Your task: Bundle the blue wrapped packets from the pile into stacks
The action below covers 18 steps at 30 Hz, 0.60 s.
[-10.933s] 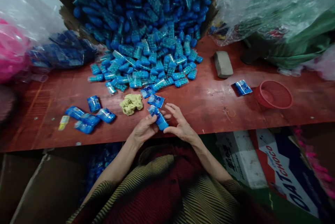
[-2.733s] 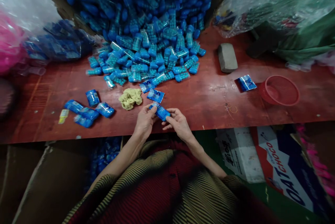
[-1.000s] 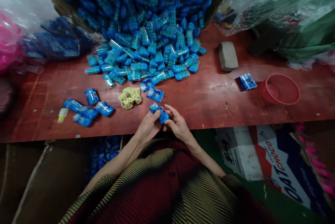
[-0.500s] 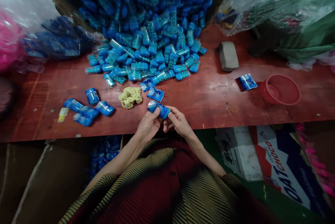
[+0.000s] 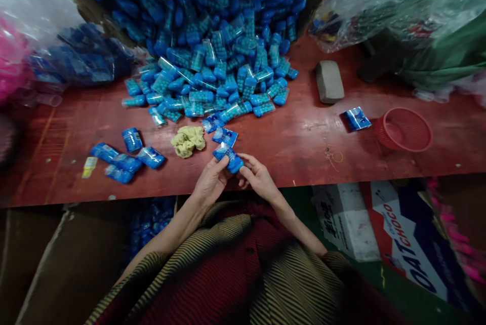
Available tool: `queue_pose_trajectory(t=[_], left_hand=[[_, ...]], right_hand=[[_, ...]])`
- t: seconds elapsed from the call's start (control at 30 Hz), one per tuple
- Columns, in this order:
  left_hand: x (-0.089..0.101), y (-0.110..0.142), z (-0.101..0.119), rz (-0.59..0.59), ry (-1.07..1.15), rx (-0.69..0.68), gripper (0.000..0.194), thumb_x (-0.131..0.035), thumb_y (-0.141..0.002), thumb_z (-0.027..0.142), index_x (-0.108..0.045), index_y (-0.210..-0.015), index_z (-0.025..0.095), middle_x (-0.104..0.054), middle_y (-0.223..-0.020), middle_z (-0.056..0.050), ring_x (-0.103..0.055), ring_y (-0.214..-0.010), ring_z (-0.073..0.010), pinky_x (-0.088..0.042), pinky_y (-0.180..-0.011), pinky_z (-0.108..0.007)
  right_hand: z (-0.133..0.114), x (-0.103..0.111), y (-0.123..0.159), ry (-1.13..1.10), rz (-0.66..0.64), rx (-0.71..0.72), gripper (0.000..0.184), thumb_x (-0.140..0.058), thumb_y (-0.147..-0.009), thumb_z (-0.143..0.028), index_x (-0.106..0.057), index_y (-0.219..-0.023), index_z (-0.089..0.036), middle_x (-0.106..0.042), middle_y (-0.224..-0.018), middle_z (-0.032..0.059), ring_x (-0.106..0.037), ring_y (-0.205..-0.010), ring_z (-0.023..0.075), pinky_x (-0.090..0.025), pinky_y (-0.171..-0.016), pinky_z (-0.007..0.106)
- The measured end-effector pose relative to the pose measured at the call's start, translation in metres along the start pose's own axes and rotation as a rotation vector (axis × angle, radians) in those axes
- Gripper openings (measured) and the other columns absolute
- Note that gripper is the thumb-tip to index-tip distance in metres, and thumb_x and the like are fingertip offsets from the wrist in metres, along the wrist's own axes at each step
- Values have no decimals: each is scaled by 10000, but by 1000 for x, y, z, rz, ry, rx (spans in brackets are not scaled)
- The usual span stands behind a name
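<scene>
A small blue tube with a printed blue sleeve on it (image 5: 229,158) is pinched between both hands at the near edge of the red table (image 5: 304,148). My left hand (image 5: 210,183) grips its left end, and my right hand (image 5: 256,179) closes on its right end. Flat blue sleeves (image 5: 225,135) lie just beyond the hands, beside a crumpled yellow cloth (image 5: 188,140). A big heap of blue-capped clear tubes (image 5: 212,62) spills from a box toward me. Several sleeved tubes (image 5: 127,159) lie in a group at the left.
A grey block (image 5: 328,81), another stack of blue sleeves (image 5: 356,118) and a small red basket (image 5: 403,129) sit at the right. Plastic bags crowd the back corners. Cardboard boxes stand under the table, one (image 5: 410,244) at the right printed in blue.
The tube has been turned and shifted slightly between my fingers; both hands stay at the table's near edge. Nothing else on the table has moved.
</scene>
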State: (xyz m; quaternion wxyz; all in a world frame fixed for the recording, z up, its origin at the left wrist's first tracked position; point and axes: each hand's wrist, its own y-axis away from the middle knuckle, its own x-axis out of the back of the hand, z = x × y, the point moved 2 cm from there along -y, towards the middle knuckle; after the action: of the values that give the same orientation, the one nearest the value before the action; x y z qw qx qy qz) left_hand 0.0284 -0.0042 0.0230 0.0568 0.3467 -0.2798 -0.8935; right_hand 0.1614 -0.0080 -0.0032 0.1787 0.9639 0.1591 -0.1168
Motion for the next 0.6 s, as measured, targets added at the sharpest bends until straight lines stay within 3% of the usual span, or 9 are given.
queue_pose_trajectory(t=[0.07, 0.2, 0.3, 0.4, 0.5, 0.6], left_hand=[[1, -1, -2, 57, -18, -29, 253, -776, -623, 215, -595, -784, 142, -640, -731, 14, -579, -641, -92, -477, -650, -222], [3, 0, -7, 103, -83, -8, 292, -784, -614, 288, -589, -775, 141, -627, -701, 15, -567, -621, -93, -457, -609, -217], [1, 1, -4, 25, -89, 7, 286, -774, -634, 315, -583, -752, 139, -615, -667, 12, -561, -606, -97, -460, -613, -226], [0, -2, 1, -55, -47, 27, 352, -798, -610, 278, -604, -875, 150, -667, -774, -16, -600, -686, -116, -471, -656, -234], [0, -5, 2, -88, -11, 17, 442, -825, -570, 256, -603, -938, 153, -697, -901, -59, -622, -740, -132, -475, -660, -237], [1, -7, 0, -95, -12, -38, 431, -829, -564, 298, -591, -891, 150, -704, -884, -61, -624, -702, -131, -476, -641, -243]], right_hand=[[0, 0, -1, -19, 53, 8, 364, -591, -801, -376, -551, -1127, -218, -560, -655, -60, -529, -471, 44, -477, -410, 146], [2, -3, -3, -213, 36, -50, 332, -615, -775, -388, -541, -1039, -199, -558, -593, -61, -548, -487, 81, -508, -386, 185], [0, -5, -4, -343, 42, -76, 304, -637, -758, -352, -522, -995, -199, -543, -563, -76, -517, -442, 75, -506, -353, 193], [-4, -6, -4, -422, -9, -92, 267, -650, -747, -319, -527, -946, -191, -556, -601, -71, -485, -417, 56, -513, -343, 197], [-7, -7, -4, -481, -45, -107, 259, -659, -744, -305, -519, -929, -190, -564, -638, -66, -469, -418, 46, -524, -347, 200], [-8, -6, -2, -503, -53, -103, 261, -647, -769, -338, -513, -943, -197, -565, -668, -55, -491, -447, 55, -528, -345, 200]])
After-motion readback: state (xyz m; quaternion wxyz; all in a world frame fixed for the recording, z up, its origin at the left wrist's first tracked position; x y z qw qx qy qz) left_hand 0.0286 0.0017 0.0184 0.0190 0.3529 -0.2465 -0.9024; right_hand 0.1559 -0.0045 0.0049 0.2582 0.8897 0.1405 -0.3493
